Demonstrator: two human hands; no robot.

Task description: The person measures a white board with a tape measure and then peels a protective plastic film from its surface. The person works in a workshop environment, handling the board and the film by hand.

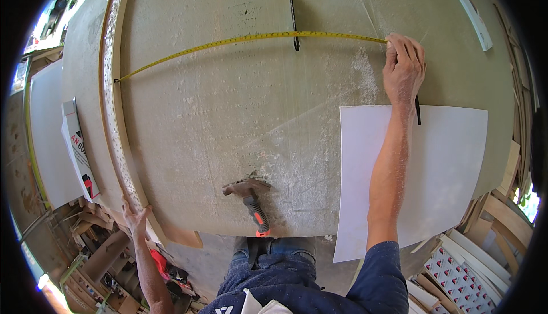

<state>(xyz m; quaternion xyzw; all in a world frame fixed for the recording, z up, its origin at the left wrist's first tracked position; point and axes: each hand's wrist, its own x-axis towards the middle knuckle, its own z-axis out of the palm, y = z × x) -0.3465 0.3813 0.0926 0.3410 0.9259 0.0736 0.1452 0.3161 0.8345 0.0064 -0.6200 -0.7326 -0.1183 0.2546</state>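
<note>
Navy shirt [319, 301] fills six o'clock. Right hand [404, 65], at two, clasps the yellow tape [228, 41], which spans to ten; left hand [136, 218], well apart, pinches the pale strip [121, 148] at eight. Probably light and springy, the tape is best held by its ends.

Daylight glares at both sides, and edges bow.
</note>
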